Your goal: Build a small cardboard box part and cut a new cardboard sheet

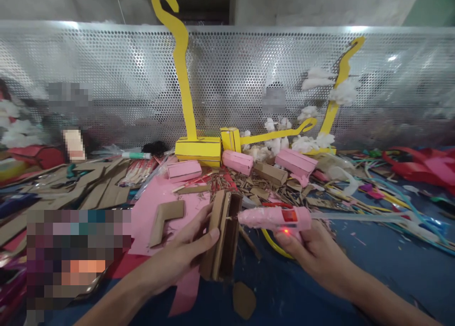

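Cardboard box [222,250] at centre, clamped in the left hand [192,244] at nine o'clock, probably to steady its edge; at three o'clock, the right hand [317,250] wraps around a pink glue gun [268,217], likely so its nozzle reaches that edge; a yellow box [198,149] sits toward eleven o'clock

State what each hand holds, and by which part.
Left hand: an open cardboard box, by one long side. Right hand: a pink glue gun, by its handle.

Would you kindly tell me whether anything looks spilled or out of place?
Yes: thin brown scraps lie loose and jumbled beyond the open-sided brown cardboard box in the left hand, resembling a spill.
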Motion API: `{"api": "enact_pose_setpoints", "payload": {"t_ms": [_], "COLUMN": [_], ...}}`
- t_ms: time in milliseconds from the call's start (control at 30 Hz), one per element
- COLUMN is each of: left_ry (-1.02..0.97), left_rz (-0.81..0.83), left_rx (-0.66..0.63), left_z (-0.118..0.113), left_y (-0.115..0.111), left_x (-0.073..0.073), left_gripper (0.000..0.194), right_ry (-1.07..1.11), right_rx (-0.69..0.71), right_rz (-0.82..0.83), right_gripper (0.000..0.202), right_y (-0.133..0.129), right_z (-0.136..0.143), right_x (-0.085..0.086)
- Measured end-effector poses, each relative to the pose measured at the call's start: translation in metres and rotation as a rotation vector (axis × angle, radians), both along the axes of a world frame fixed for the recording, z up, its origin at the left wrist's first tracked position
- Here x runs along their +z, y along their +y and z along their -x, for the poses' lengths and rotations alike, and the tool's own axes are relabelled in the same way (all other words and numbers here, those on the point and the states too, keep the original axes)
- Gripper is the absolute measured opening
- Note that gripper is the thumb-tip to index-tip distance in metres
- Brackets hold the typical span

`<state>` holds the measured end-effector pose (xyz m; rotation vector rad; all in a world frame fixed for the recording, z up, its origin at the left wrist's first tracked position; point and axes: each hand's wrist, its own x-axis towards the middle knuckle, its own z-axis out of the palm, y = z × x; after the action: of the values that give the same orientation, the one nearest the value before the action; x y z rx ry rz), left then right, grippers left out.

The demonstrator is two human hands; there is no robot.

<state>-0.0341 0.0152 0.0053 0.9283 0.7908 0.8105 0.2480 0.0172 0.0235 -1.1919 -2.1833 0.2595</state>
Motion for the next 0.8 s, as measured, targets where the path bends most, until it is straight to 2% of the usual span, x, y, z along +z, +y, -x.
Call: {"api": "enact_pose_setpoints", "payload": {"t_ms": [433, 633, 800], "left_ry": [0.01, 0.045, 0.055], "left_rz": [0.036, 0.041, 0.023], "left_rx": [0.037, 0.018, 0.01], "left_z": [0.0, -0.0002, 0.0005], "left_y": [0.0003, -0.0004, -0.0004], "left_x": [0.0005, 0.0032, 0.0022], "left_gripper": [0.088, 0.092, 0.087], "right_ry": [-0.019, 0.008, 0.013], "right_rx": [0.089, -0.017, -0.029], "right_rz": [0.038, -0.013, 0.028], "right_gripper": [0.04, 0.043, 0.043], "right_y": [-0.0013, 0.0013, 0.001], "right_z": [0.0003, -0.0001, -0.0013], "right_x": [0.0025, -0.0018, -0.0021]}}
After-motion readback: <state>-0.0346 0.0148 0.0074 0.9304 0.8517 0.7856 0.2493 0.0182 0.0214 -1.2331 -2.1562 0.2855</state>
